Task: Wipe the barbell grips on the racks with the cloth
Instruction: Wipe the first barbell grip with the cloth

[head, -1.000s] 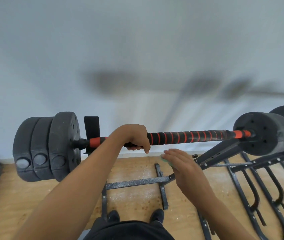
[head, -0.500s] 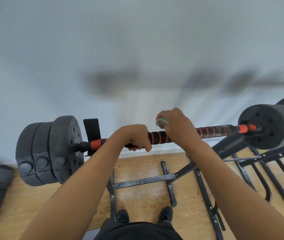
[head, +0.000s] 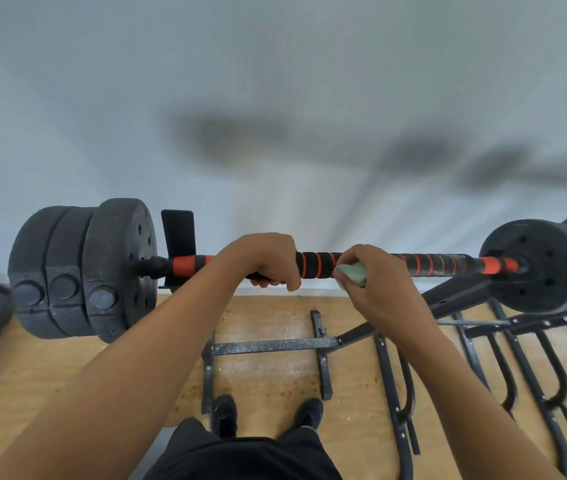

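The right hand's (head: 375, 285) fingers (head: 361, 254) are curled and pinch a small, folded, pale green cloth (head: 353, 273) against the thumb. The cloth is pressed to the near side of the barbell grip (head: 316, 265), a black foam sleeve ringed with orange. Just to the left, with a short stretch of grip showing between the hands, the left hand (head: 261, 259) wraps over the top of the same bar, its fingertips (head: 268, 282) curled underneath.

The barbell's long axis runs level from left to right across the view, in front of the person's chest. Three black weight plates (head: 102, 268) sit on its left end and a black plate (head: 548, 265) on its right end. The bar rests on a black metal rack (head: 275, 344), which stands on a wooden floor (head: 32, 368). The person's black shoes (head: 224, 415) show below, by the rack's base. A pale wall (head: 275, 64) fills the background.
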The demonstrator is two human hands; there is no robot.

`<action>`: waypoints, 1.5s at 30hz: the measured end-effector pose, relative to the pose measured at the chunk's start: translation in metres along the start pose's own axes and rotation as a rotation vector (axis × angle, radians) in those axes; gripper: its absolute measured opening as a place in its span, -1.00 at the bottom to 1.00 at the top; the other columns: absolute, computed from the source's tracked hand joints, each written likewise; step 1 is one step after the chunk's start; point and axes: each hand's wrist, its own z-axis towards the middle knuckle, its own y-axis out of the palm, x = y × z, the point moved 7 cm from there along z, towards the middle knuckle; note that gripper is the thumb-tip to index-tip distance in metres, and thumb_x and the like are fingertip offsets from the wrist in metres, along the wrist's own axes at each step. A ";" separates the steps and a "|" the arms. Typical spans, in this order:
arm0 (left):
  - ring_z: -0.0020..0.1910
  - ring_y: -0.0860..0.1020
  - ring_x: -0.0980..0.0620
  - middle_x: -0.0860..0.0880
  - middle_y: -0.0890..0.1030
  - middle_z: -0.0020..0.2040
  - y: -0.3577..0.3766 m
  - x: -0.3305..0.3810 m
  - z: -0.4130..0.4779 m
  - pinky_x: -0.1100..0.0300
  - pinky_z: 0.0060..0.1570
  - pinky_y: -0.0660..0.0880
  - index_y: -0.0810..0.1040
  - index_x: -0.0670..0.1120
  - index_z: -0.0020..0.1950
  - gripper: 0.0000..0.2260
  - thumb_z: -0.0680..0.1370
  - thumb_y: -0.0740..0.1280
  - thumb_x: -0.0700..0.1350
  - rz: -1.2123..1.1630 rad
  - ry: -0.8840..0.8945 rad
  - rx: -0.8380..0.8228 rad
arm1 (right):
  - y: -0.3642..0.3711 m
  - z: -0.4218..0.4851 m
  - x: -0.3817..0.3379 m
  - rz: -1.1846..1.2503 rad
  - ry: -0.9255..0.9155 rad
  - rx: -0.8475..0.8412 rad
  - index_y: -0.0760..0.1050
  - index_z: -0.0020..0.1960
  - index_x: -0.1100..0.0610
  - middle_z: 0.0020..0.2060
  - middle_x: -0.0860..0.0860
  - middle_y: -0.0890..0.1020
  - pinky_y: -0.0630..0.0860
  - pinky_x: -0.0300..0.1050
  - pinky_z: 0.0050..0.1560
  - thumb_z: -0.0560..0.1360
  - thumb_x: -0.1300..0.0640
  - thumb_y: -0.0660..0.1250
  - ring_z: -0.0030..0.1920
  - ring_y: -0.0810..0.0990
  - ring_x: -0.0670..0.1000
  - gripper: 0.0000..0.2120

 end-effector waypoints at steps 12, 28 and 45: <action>-0.49 0.51 -0.03 -0.08 0.57 -0.37 -0.001 0.003 -0.002 0.16 -0.39 0.53 0.59 -0.25 0.09 -0.76 0.47 0.46 -0.18 0.043 0.019 0.016 | 0.012 0.015 -0.001 0.134 -0.070 0.065 0.49 -0.13 0.03 -0.20 -0.13 0.55 0.49 -0.06 -0.18 0.56 0.17 0.42 -0.11 0.51 -0.06 -0.86; -0.34 0.60 0.04 0.00 0.63 -0.25 -0.002 0.009 -0.010 0.10 -0.16 0.64 0.52 0.00 0.05 -0.74 0.41 0.45 -0.02 0.401 0.046 0.311 | 0.017 0.053 -0.010 -0.152 0.065 -0.025 0.43 -0.13 0.07 -0.19 -0.06 0.57 0.59 0.08 -0.13 0.58 0.14 0.35 -0.16 0.57 0.03 -0.86; -0.34 0.59 0.03 0.00 0.64 -0.25 0.001 0.010 -0.015 0.14 -0.22 0.61 0.54 0.00 0.01 -0.81 0.42 0.42 -0.07 0.440 0.066 0.265 | 0.019 -0.001 -0.016 -0.058 -0.127 -0.003 0.59 0.35 0.14 0.26 0.03 0.65 0.35 -0.25 0.33 0.57 0.44 0.25 0.31 0.54 0.02 -0.57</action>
